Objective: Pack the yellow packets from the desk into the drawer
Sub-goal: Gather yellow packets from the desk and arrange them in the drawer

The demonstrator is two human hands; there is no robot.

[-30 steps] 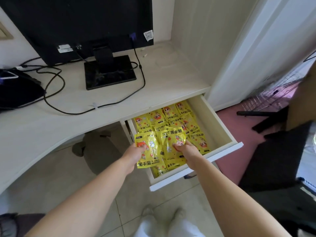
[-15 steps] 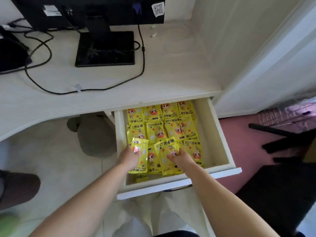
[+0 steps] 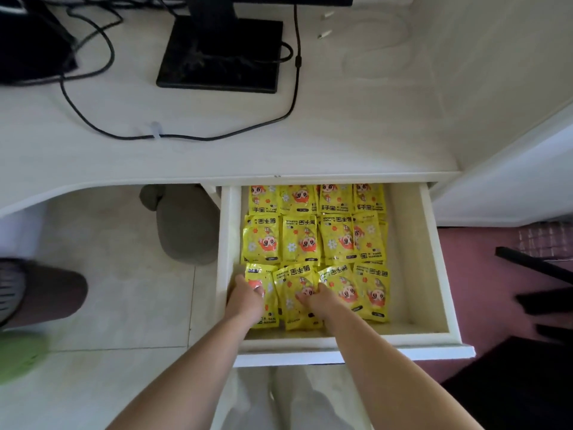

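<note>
Where a second ago two packets hung above the drawer [image 3: 415, 274], both now lie in its front row.

- Left hand [image 3: 246, 297]: on the leftmost packet [image 3: 267, 315], against the left wall.
- Right hand [image 3: 314, 302]: on the neighbouring packet [image 3: 294, 319].
- Grip: pinching or merely pressing flat, cannot tell.
- Desk [image 3: 372, 135]: no yellow packets in view.
- Judgement: packing is near its end.

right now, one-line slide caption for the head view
Left hand and right hand rest on front-row yellow packets in the open drawer below the desk.
</note>
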